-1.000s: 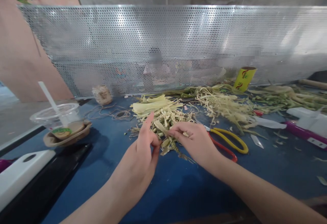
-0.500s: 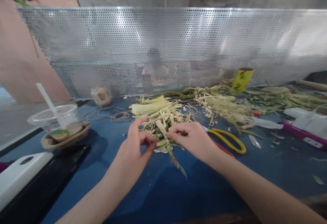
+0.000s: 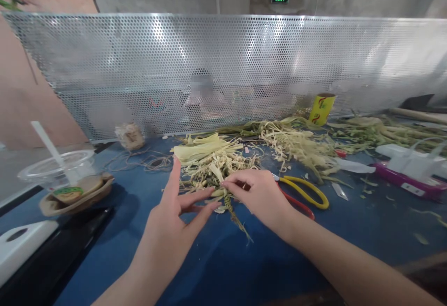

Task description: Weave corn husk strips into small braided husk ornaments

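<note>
A short braid of dried husk points toward me from a heap of pale husk strips on the blue table. At the braid's upper end, beside a broad husk strip, my right hand pinches with thumb and forefinger closed. Just left of the braid is my left hand, its index finger raised and its thumb and another finger stretched apart. Those left fingertips are close to the husk, and I see nothing gripped between them. Scissors with one yellow and one red handle lie right of my right hand.
More shredded husk spreads along the back, near a yellow tube and a perforated metal screen. Left are a plastic cup with a straw and a twine ball. A purple power strip lies right.
My left hand's fingers have spread apart, the thumb drawing away from the others. My right hand keeps its pinch at the braid. The whole view has shifted slightly.
</note>
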`<action>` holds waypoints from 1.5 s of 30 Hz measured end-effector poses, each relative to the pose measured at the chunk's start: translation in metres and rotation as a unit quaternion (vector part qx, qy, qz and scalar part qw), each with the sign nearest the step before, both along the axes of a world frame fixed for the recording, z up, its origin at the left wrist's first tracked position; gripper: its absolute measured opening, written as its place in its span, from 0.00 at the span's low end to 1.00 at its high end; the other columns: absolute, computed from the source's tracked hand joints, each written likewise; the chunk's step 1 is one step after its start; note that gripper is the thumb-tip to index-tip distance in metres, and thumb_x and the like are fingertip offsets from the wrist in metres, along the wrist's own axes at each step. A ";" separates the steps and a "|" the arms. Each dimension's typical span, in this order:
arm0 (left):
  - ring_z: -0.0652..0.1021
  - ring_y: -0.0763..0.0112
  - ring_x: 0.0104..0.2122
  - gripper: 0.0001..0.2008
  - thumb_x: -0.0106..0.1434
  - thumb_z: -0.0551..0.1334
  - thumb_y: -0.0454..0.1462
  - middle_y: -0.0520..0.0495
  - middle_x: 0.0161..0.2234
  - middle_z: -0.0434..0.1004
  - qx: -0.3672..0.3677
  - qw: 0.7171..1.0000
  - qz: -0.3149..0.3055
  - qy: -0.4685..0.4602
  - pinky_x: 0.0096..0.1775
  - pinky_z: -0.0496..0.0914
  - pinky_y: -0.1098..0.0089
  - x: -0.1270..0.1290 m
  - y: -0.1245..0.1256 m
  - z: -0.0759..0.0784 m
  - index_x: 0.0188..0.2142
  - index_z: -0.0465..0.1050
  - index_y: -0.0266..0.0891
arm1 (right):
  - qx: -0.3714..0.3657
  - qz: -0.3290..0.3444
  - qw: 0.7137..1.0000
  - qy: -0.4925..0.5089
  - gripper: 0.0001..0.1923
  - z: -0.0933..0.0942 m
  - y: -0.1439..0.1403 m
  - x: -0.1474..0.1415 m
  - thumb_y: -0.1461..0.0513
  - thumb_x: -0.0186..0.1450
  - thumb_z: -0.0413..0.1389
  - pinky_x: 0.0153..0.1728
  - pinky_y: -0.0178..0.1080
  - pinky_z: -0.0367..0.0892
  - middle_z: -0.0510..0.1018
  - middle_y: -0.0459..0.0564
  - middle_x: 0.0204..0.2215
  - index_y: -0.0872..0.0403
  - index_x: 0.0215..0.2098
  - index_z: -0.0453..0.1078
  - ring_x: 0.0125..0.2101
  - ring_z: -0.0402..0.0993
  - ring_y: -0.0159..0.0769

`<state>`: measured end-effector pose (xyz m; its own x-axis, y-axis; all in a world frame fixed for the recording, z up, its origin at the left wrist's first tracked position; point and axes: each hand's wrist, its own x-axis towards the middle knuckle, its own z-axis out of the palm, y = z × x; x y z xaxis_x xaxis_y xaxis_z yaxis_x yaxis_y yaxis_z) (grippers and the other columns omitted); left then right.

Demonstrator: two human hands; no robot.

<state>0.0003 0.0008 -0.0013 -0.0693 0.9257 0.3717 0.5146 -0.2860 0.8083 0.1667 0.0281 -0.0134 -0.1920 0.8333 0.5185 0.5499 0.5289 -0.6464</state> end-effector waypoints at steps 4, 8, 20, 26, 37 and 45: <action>0.80 0.57 0.37 0.50 0.49 0.67 0.42 0.50 0.34 0.82 -0.044 0.999 0.022 0.002 0.33 0.73 0.65 0.004 -0.001 -0.002 0.63 0.37 0.44 | 0.026 -0.024 0.999 0.026 0.12 -0.005 0.000 -0.004 0.62 0.61 0.53 0.23 0.30 0.56 0.68 0.42 0.17 0.55 0.21 0.67 0.20 0.61 0.26; 0.80 0.61 0.32 0.51 0.48 0.67 0.42 0.49 0.34 0.82 -0.082 0.989 -0.026 -0.118 0.31 0.74 0.65 0.003 0.005 -0.003 0.63 0.37 0.42 | 0.076 -0.071 0.994 0.031 0.12 -0.008 -0.001 -0.007 0.62 0.62 0.53 0.24 0.30 0.57 0.67 0.42 0.18 0.55 0.20 0.63 0.20 0.62 0.26; 0.70 0.77 0.16 0.52 0.44 0.69 0.37 0.51 0.25 0.79 -0.124 0.958 -0.107 -0.237 0.20 0.68 0.74 0.006 0.013 -0.003 0.62 0.39 0.35 | 0.220 -0.032 0.975 -0.018 0.11 -0.010 -0.003 -0.007 0.64 0.63 0.52 0.32 0.34 0.62 0.72 0.46 0.22 0.54 0.23 0.62 0.27 0.66 0.32; 0.71 0.76 0.18 0.54 0.45 0.69 0.36 0.52 0.24 0.78 -0.125 0.954 -0.096 -0.254 0.22 0.70 0.74 0.007 0.012 -0.001 0.63 0.36 0.36 | 0.222 -0.004 0.975 -0.019 0.10 -0.010 -0.003 -0.008 0.65 0.64 0.51 0.33 0.35 0.62 0.71 0.46 0.22 0.54 0.23 0.62 0.28 0.65 0.32; 0.74 0.74 0.22 0.54 0.48 0.67 0.34 0.56 0.24 0.77 -0.098 0.959 -0.133 -0.229 0.29 0.71 0.73 0.007 0.007 -0.002 0.63 0.29 0.42 | 0.180 0.012 0.983 0.037 0.09 -0.010 -0.006 -0.011 0.66 0.62 0.53 0.34 0.35 0.64 0.72 0.46 0.24 0.53 0.24 0.62 0.30 0.66 0.33; 0.73 0.76 0.21 0.53 0.48 0.68 0.33 0.58 0.19 0.74 -0.077 0.957 -0.135 -0.246 0.28 0.70 0.74 0.010 0.005 -0.006 0.63 0.31 0.42 | 0.182 0.008 0.980 0.080 0.09 -0.015 -0.006 -0.017 0.67 0.61 0.53 0.33 0.34 0.64 0.71 0.46 0.23 0.54 0.24 0.62 0.29 0.67 0.31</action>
<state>0.0102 0.0056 -0.0073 0.0481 0.9758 0.2133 -0.0144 -0.2129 0.9770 0.1500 0.0217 -0.0287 -0.0960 0.5858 0.8048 0.4468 0.7478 -0.4910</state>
